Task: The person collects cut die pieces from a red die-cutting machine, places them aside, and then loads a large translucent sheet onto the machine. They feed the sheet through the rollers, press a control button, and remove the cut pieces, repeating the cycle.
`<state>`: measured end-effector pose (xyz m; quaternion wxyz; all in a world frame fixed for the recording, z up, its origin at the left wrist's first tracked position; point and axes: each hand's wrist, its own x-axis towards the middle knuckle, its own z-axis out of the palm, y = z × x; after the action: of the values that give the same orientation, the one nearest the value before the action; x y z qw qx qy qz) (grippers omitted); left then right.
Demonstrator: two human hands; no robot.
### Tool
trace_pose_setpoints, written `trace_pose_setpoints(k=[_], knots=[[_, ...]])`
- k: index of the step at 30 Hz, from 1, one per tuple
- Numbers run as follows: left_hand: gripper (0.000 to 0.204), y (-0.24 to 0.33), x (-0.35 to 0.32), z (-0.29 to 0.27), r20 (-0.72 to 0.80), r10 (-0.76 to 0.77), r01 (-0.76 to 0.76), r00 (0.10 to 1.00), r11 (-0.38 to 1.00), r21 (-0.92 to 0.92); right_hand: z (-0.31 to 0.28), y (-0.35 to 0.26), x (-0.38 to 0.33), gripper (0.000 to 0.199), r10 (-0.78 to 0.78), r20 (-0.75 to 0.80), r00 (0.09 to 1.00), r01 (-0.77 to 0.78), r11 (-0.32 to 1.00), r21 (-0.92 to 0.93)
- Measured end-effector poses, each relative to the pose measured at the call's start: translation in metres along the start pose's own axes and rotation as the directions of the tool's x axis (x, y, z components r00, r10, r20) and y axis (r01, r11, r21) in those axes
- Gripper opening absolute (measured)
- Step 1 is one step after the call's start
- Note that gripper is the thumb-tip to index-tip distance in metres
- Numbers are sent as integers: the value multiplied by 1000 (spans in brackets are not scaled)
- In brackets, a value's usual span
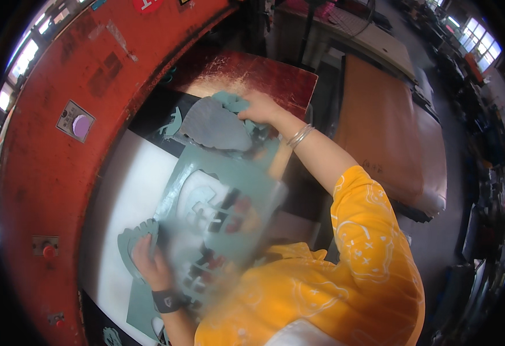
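My left hand point(153, 266), with a dark band on its wrist, is at the lower left over a white board point(122, 187). Its fingers are closed on a curved grey-green cut piece point(126, 245) with a notched edge. Farther off, my right hand point(261, 109), with silver bangles at the wrist, grips a bunch of teal scraps point(229, 101). Just left of these scraps lies a rounded stack of grey pieces point(215, 124). Between my hands is a grey-green sheet point(183, 167) with shapes cut out of it; its lower part is blurred.
A big orange-red machine point(39, 173) with a purple button point(81, 126) curves along the left. Behind the grey pieces is a worn dark-red board point(252, 72). Brown sheet material point(391, 132) is piled at the right. Another green scrap point(173, 122) lies near the machine.
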<state>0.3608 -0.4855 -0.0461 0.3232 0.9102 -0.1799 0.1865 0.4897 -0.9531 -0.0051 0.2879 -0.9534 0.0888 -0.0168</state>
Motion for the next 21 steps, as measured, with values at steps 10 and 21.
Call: trace_pose_setpoints(k=[10,21], knots=[[32,0,0,-4,0,-20,20,1000,999,-40,-18,-31,-24,31,76,-263,962,-80,997,-5],[33,-10,-2,0,26,-73,76,997,983,-168,-165,-60,-90,29,-6,-756,654,492,763,419]])
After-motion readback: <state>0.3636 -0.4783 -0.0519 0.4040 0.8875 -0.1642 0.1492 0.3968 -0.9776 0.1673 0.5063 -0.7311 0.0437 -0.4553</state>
